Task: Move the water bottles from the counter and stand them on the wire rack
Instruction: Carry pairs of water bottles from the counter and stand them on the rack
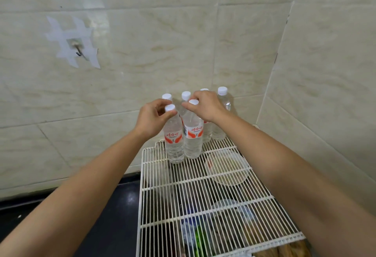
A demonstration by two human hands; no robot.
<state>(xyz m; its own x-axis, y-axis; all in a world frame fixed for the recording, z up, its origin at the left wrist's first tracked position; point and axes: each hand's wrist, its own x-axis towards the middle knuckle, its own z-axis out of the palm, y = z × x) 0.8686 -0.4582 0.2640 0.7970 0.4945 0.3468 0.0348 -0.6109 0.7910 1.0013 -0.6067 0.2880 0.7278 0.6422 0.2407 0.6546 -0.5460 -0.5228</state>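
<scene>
Several clear water bottles with white caps and red-and-white labels stand upright at the far end of the white wire rack (pixel 183 183). My left hand (pixel 151 117) grips the neck of the front left bottle (pixel 173 140), its fingers curled just under the cap. My right hand (pixel 206 105) pinches the cap and neck of the front right bottle (pixel 192 140). Both bottles rest on the rack wires, side by side. Behind them stand more bottles, the rightmost bottle (pixel 221 114) near the corner; two are partly hidden by my hands.
A clear round lid or dish (pixel 227 168) lies on the rack at the right. Under the rack I see packets and containers (pixel 203 232). A dark counter (pixel 97 216) lies to the left. Tiled walls close the back and right; a hook (pixel 78 50) is taped to the wall.
</scene>
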